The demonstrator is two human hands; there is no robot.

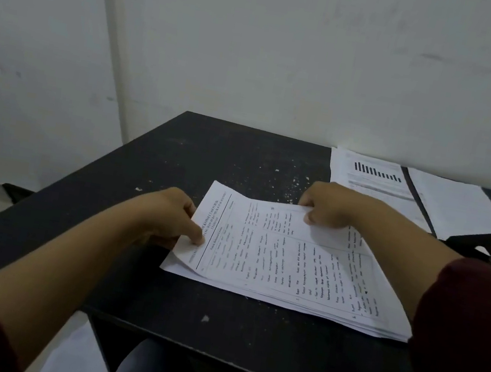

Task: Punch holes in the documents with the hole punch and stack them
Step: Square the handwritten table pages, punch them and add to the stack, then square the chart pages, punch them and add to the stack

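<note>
On the counter's near right part lies a stack of documents [303, 280], thin white printed sheets, edges slightly fanned; top sheet [267, 222] lifted and curled. Left hand [173, 219] pinches its left edge, right hand [325, 204] grips its far edge. Counter [174, 174] is black, matte, flecked with pale specks. More printed pages [375, 181] lie at far right, against a plain pale wall [293, 47]. Dark red sleeves [468, 320] on both arms.
</note>
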